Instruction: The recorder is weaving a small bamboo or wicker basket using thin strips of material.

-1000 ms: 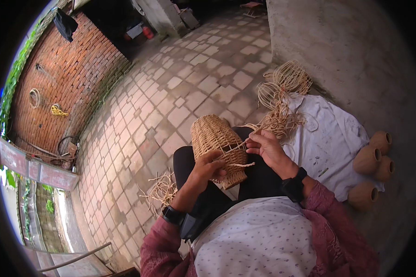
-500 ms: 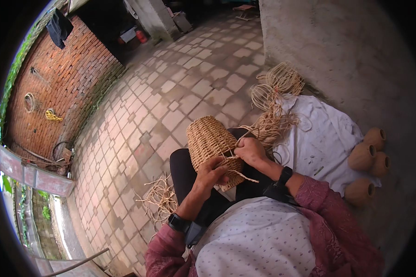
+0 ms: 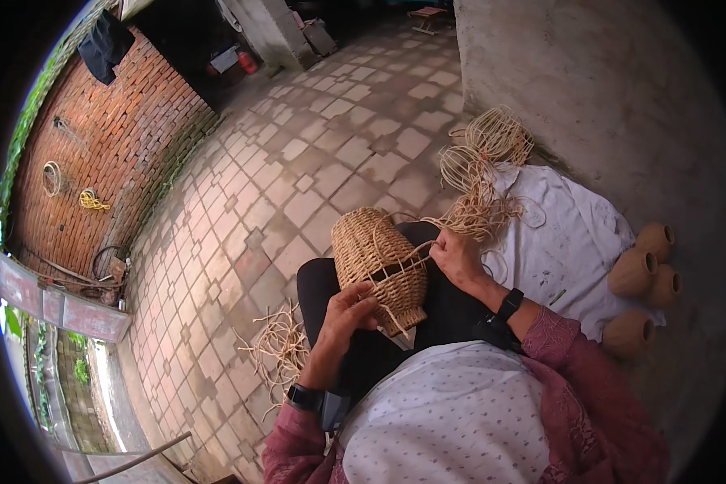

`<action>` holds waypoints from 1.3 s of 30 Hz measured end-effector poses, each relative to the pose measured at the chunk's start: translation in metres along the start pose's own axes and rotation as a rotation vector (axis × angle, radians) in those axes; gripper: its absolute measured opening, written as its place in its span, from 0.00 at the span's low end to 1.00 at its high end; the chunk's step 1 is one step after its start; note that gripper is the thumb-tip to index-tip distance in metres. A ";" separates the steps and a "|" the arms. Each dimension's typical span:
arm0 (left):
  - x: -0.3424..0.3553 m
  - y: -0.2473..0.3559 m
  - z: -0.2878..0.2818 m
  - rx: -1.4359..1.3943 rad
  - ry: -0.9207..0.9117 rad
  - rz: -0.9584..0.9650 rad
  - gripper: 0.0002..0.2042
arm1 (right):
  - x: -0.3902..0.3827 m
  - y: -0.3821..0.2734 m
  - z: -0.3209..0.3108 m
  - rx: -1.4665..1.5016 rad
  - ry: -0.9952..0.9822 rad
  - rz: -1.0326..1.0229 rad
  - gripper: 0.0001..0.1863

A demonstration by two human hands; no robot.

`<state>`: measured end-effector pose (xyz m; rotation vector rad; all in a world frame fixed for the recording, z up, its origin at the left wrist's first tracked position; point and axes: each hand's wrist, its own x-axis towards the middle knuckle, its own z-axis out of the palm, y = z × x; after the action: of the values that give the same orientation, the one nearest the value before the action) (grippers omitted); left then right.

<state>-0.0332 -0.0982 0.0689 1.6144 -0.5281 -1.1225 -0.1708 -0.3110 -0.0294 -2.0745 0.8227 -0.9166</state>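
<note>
A woven straw basket (image 3: 365, 242) lies tilted across my lap, its narrower end toward me and a dark gap across its weave. My right hand (image 3: 457, 258) is closed in a pinch at the basket's right side, holding a strand of straw cord (image 3: 415, 260) that runs back to the weave. At the basket's lower left, my left hand (image 3: 349, 315) has its thumb and fingers bent together. A short cord end (image 3: 394, 318) runs from its fingertips over the weave. Part of the basket's left edge is hidden behind that hand.
Bundles of straw cord (image 3: 472, 206) lie to the right, partly on a white cloth (image 3: 552, 234). Several brown round pots (image 3: 631, 274) stand at the far right. Loose cord (image 3: 278, 347) is heaped on the paved floor (image 3: 218, 298) at my left. A concrete wall (image 3: 597, 89) rises behind the cloth.
My hands have moved apart, the right one outward with the strand and the left one slightly down and left. The gap in the weave shows more. The loose cord end no longer sticks out rightward.
</note>
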 end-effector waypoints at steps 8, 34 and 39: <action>0.000 0.026 0.032 0.698 0.286 0.624 0.12 | -0.004 0.062 -0.071 0.820 -0.073 0.727 0.11; 0.034 -0.007 0.060 0.579 0.071 0.490 0.13 | -0.005 -0.023 -0.003 0.752 -0.535 0.784 0.05; 0.032 -0.002 0.060 0.637 0.106 0.454 0.14 | -0.012 -0.015 0.020 0.869 -0.369 0.453 0.12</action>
<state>-0.0707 -0.1525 0.0539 1.9346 -1.1983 -0.5426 -0.1575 -0.2862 -0.0315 -1.1722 0.5194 -0.4785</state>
